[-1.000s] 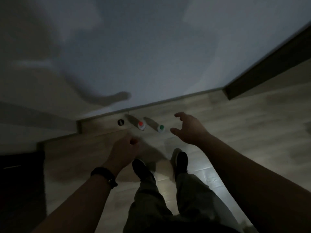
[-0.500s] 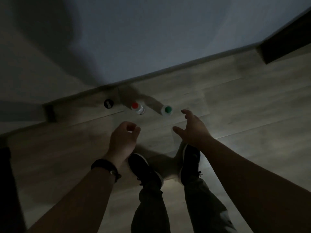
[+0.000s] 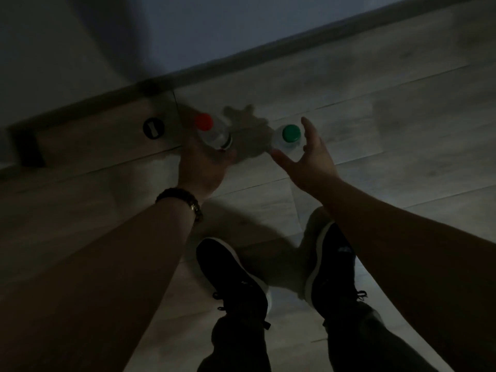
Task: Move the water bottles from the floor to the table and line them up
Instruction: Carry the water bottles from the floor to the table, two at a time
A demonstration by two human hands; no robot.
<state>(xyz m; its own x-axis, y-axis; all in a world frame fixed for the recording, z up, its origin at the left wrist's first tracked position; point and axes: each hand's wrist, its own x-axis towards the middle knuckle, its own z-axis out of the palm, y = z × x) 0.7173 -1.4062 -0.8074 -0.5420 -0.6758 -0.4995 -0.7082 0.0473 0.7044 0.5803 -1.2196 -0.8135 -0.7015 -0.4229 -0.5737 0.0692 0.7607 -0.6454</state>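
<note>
Two clear water bottles stand on the wooden floor near the wall. My left hand [image 3: 204, 165] wraps round the lower body of the red-capped bottle [image 3: 212, 131], and the fingers hide its base. Just right of it stands the green-capped bottle [image 3: 290, 135]. My right hand [image 3: 308, 157] is spread around that bottle, thumb on its left and fingers on its right. I cannot tell whether they touch it. The room is dark.
A round black disc [image 3: 153, 128] with a white slot lies on the floor left of the red-capped bottle. The skirting board [image 3: 241, 59] and wall run behind the bottles. My two black shoes [image 3: 233, 280] stand below my hands. No table is in view.
Both hands have reached down and forward to the bottles. The left hand has taken hold of the red-capped bottle, and the right hand has opened around the green-capped one.
</note>
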